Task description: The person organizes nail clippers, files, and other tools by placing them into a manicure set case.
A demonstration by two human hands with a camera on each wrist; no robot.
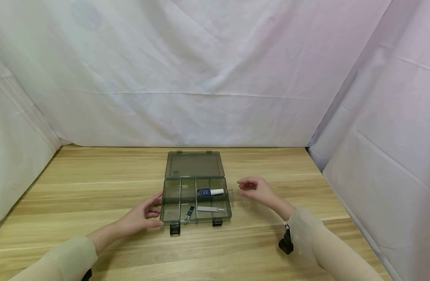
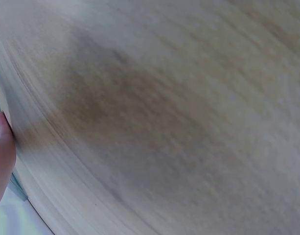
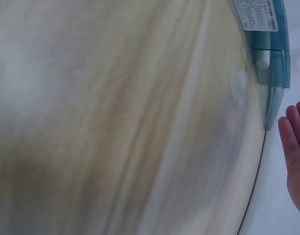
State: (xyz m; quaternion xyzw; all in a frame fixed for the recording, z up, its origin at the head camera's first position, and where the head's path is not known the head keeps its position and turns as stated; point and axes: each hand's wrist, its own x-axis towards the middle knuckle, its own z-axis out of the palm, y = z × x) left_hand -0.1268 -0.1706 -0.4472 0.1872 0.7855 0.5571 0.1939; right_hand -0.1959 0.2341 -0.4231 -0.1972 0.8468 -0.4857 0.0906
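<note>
Head view: the left hand [image 1: 141,216] touches the left side of the clasped case [image 1: 170,189], fingers spread. Just beside its right side, the right hand [image 1: 255,190] hovers, fingers relaxed, slightly parted.

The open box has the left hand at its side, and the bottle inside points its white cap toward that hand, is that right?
Not quite: the white cap of the bottle points toward the right hand, as the head view shows. The left hand is indeed beside the open box.
</note>
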